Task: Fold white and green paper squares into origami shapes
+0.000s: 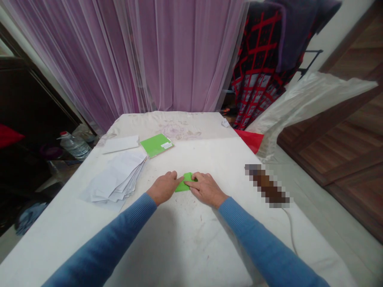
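Note:
A small piece of folded green paper [181, 187] lies on the white-covered table between both hands. My left hand [164, 187] is closed on its left side, thumb against the paper and fingers curled. From the right, my right hand [208, 189] grips the other side, its thumb and index finger pressing near the paper's middle. Part of the paper is hidden under the fingers, so its full folded shape cannot be made out. Farther back and to the left lies a green pack of paper [155, 144] with a white label.
Loose white sheets [116, 177] are spread at the left, with a flat white packet [121, 144] behind them. A blurred-out brown object [267, 185] with a cable [290, 227] lies near the right edge. Purple curtains [179, 56] hang behind the table [179, 247].

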### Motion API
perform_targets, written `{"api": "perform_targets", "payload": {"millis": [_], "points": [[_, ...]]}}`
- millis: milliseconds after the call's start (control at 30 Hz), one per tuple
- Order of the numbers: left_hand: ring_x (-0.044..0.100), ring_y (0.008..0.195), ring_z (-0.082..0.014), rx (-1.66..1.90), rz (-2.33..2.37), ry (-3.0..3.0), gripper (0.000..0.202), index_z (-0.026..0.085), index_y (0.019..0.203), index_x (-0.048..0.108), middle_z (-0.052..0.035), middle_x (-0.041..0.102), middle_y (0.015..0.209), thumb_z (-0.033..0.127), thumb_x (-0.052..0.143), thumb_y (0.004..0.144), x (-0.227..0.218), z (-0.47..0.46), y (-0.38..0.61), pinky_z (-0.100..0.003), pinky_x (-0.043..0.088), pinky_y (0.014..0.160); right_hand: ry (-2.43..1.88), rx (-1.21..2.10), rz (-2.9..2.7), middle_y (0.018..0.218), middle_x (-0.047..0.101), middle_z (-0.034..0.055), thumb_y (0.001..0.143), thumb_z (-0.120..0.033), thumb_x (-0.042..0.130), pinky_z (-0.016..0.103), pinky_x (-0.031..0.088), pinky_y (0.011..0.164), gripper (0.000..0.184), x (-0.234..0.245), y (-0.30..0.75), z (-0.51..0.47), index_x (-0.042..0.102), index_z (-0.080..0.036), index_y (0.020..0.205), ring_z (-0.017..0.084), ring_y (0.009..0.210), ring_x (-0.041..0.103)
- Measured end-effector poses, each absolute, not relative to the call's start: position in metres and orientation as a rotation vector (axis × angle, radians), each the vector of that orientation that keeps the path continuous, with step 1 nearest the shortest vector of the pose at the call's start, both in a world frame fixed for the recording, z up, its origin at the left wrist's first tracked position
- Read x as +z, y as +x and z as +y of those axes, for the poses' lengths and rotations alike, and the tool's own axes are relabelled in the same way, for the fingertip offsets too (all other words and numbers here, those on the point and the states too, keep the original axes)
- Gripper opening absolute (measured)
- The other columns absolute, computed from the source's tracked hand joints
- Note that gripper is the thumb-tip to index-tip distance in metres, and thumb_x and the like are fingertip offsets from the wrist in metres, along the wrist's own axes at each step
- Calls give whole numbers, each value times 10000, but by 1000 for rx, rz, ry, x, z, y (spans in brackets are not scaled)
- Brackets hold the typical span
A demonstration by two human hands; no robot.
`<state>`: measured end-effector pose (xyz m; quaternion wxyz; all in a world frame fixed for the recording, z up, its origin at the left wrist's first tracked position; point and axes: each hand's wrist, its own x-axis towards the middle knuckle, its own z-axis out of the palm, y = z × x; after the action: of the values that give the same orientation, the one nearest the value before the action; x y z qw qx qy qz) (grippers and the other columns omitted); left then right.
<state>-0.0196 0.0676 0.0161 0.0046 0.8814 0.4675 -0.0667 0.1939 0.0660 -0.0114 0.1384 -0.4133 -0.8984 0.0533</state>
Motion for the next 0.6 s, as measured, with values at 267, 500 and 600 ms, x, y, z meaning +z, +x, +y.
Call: {"api": "perform_targets", "payload": {"millis": [267, 500, 600], "points": [[573, 995, -242, -48, 1357, 2870, 277, 219, 1068, 676, -96, 603, 1203, 224, 424, 952, 20, 67, -23, -351, 456, 811, -1165, 196, -2485, 1040, 591, 47, 900, -243, 565, 329, 372, 815, 281, -20, 195, 67, 688, -310, 1144, 182, 946, 544], [619, 942, -216, -28, 1234, 2880, 223, 183, 1053, 654, -77, 689, 1010, 148, 481, 917, 19, 74, -11, -341, 462, 813, -1152, 388, -2157, 1058, 630, 56, 779, -140, 592, 300, 475, 829, 342, -36, 205, 74, 629, -223, 1108, 177, 924, 592], [625, 907, -218, -69, 1249, 2909, 328, 244, 1209, 590, -63, 676, 1026, 147, 486, 914, 19, 72, -10, -343, 458, 764, -1191, 371, -2179, 1012, 635, 53, 769, -146, 592, 296, 480, 825, 266, -32, 209, 78, 632, -216, 1022, 177, 913, 591]]}}
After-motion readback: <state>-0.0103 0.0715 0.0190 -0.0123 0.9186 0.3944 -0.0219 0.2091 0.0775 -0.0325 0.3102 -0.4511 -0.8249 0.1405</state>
